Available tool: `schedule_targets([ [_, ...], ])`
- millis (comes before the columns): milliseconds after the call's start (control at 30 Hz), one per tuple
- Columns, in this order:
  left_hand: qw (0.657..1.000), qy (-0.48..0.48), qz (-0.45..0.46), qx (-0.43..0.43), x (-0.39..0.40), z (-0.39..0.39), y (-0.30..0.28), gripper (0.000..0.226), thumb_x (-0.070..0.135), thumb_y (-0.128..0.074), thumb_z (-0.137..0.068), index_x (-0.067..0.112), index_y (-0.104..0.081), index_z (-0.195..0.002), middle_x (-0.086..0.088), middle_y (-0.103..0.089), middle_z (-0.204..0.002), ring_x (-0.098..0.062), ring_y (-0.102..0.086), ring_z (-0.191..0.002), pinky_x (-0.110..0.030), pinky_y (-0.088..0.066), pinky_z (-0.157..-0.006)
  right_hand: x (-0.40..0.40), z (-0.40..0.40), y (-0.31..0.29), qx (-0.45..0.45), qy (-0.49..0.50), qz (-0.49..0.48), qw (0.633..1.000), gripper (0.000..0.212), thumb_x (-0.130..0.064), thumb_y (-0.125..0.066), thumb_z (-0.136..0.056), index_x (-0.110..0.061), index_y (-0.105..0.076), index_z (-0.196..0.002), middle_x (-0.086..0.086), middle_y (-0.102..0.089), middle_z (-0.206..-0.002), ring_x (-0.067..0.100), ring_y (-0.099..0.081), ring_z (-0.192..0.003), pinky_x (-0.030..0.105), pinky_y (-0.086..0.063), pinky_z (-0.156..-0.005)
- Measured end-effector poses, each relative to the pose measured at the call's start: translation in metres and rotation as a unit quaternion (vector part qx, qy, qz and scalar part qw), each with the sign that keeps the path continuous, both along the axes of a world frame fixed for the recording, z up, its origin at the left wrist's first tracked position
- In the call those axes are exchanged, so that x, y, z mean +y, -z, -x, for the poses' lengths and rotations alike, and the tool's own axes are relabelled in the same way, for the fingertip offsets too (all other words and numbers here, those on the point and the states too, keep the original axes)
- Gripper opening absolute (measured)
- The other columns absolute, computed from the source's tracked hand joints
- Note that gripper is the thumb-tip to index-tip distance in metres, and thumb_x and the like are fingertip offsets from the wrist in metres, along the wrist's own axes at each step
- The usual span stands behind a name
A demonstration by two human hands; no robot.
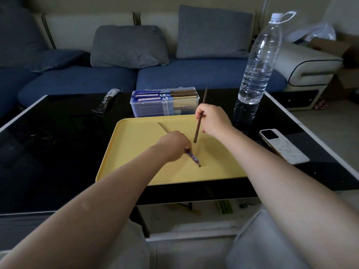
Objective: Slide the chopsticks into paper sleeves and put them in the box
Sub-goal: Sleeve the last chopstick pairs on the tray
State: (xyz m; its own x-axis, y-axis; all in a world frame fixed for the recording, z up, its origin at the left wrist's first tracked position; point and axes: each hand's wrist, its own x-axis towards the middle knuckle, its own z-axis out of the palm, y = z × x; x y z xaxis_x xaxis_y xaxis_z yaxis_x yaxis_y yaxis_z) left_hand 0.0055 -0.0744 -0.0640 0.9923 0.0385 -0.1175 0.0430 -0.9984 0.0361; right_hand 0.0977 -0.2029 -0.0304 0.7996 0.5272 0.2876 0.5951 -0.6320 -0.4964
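The right hand (212,121) pinches one brown chopstick (200,118) near its middle and holds it nearly upright over the yellow tray (136,152). Its lower tip hangs just above the tray. The left hand (172,145) is curled down on the tray, gripping a paper sleeve (193,158) with a second chopstick (163,127) in it (one thin end pokes out past the fingers, the other end shows at the sleeve's mouth). The two hands are close together, and the raised stick points down just beside the left hand.

A chopstick is light, thin and stiff, and probably a bit slippery, so it should be held near the middle or the thick end. The paper sleeve is soft and could crumple or tear, so it likely needs a gentle grip near its open end.

The clear box (165,102) sits on the black desk (58,142) just behind the tray, already holding sleeved pairs.
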Motion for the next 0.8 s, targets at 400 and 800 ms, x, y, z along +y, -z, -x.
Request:
schedule_targets([
  [400,0.972,-0.109,-0.006,-0.21,0.006,0.012,-0.031,0.014,0.028,-0.035,-0.102,0.02,-0.047,-0.101,0.001,-0.058,-0.089,-0.023,-0.048,-0.08,-0.036,-0.034,-0.079,-0.006,-0.007,-0.009,-0.055,0.02,-0.076,0.995,0.022,-0.015,-0.054,-0.102,-0.018,-0.068,-0.118,0.004,-0.073,-0.105,0.024,-0.07,-0.086,0.041,-0.059,-0.074],
  [800,0.977,-0.196,0.051,-0.061,0.047,0.022,-0.007,0.027,0.042,-0.048,-0.099,0.018,-0.059,-0.093,0.0,-0.06,-0.087,-0.019,-0.056,-0.078,-0.029,-0.04,-0.061,0.016,0.002,-0.025,0.065,0.085,-0.312,0.944,0.027,-0.031,-0.04,-0.108,-0.011,-0.052,-0.094,0.002,-0.062,-0.089,0.017,-0.058,-0.076,0.03,-0.046,-0.067],
])
